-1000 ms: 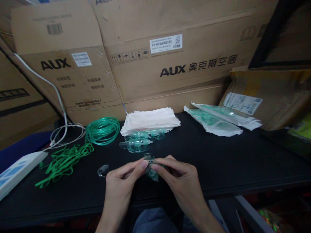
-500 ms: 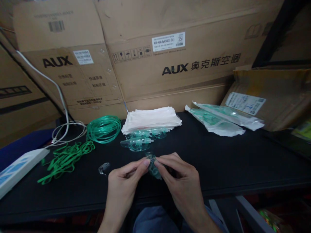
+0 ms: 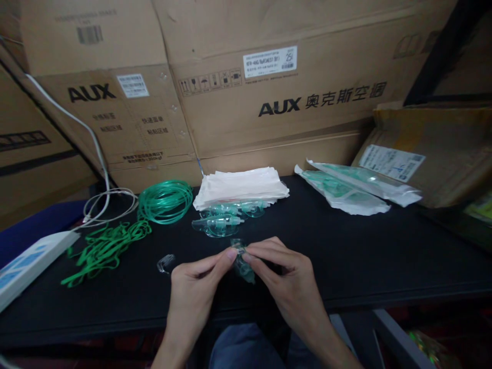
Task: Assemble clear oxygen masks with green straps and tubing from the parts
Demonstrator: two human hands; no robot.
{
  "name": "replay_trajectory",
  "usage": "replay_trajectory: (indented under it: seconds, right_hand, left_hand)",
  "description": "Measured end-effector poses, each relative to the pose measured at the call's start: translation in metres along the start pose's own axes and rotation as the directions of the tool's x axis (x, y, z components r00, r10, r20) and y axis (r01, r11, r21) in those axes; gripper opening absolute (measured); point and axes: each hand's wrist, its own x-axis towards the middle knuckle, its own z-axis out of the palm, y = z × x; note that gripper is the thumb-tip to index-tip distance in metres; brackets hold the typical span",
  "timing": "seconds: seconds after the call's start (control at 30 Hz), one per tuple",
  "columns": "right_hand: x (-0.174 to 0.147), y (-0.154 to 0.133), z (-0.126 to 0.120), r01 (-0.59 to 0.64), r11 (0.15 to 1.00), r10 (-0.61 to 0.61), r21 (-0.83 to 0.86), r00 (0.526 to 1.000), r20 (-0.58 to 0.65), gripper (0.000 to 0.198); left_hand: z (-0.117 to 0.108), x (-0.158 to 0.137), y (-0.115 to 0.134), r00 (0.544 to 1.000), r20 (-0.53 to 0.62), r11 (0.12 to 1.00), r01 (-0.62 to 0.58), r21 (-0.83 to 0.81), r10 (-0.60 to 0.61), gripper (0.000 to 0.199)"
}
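Between my two hands, near the front of the black table, is a clear green plastic oxygen mask [image 3: 245, 270]. The thumb and fingertips of my left hand [image 3: 202, 279] pinch its upper part from the left. From the right, my right hand [image 3: 286, 269] pinches the same spot, fingertips almost meeting the left ones. The fingers cover some of the mask, and any small part between them is too small to make out. Just left of my left hand lies a little heap of thin shiny strips [image 3: 166, 263]. Beyond the hands, another clear green mask [image 3: 219, 225] rests on the table.
A stack of white packets [image 3: 240, 185] stands behind the masks. At left are coiled green tubing [image 3: 165, 201], tangled green elastic straps [image 3: 105, 251] and a white power strip [image 3: 33, 264]. Sealed green-filled pouches [image 3: 346, 189] lie at right. Large cardboard boxes [image 3: 226, 118] wall the back.
The view has shifted slightly. Both hands keep their pinch on the mask, with only small movements of the fingertips.
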Motion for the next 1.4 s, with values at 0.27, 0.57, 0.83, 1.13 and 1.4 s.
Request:
replay_trajectory:
  seconds: [0.27,0.57,0.83,1.13,1.4]
  right_hand:
    - [0.004,-0.007,-0.006,-0.175,0.982,0.167,0.065,0.98,0.107,0.015]
    - [0.009,-0.011,-0.009,-0.294,0.938,0.26,0.184,0.947,0.189,0.015]
    - [0.01,-0.012,-0.015,-0.509,0.796,0.427,0.328,0.856,0.292,0.025]
    - [0.035,-0.019,-0.017,-0.656,0.727,0.548,0.201,0.732,0.405,0.04]
    - [0.049,-0.022,-0.028,-0.288,0.955,0.287,-0.068,0.847,0.448,0.037]
  left_hand:
    - [-0.001,0.001,-0.001,1.0,0.024,0.999,0.017,-0.034,-0.016,0.025]
    - [-0.002,0.002,-0.004,0.997,0.056,0.995,0.055,-0.08,-0.051,0.03]
    - [0.004,0.004,0.015,0.975,0.218,0.993,-0.017,-0.12,0.043,0.028]
    - [-0.001,0.005,0.018,0.909,0.415,0.998,0.056,-0.036,-0.036,0.039]
    - [0.002,0.004,0.022,0.938,0.337,0.988,0.117,-0.099,-0.078,0.042]
